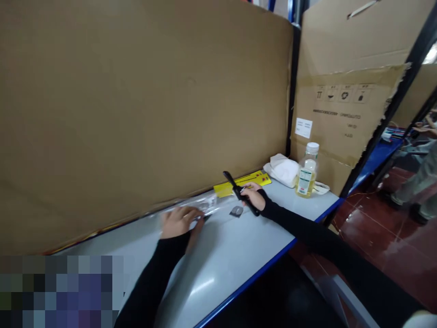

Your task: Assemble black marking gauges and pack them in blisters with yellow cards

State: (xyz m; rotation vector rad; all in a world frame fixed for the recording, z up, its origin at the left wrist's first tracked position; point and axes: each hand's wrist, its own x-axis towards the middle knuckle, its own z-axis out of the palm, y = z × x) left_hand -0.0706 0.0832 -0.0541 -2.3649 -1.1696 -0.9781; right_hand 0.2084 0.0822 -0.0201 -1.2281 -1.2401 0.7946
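Note:
My right hand [253,197] is closed around a long, slim black bar-shaped tool [231,182], tilted across the hand; its exact kind is not clear. My left hand [180,222], slightly blurred, rests with bent fingers at a clear plastic sleeve [208,203] along the cardboard wall. A small dark edge shows at those fingertips, and what they grip is hidden. Between the hands a small dark grey flat piece [236,211] lies on the white tabletop [218,255]. Yellow printed strips [223,189] lie behind my right hand.
Cardboard panels [153,100] stand along the back and right of the table. At the right end are a white cloth-like bundle [282,170] and bottles, one with yellow liquid [305,182]. Another person's legs [421,182] show beyond the table. The lower left is pixelated.

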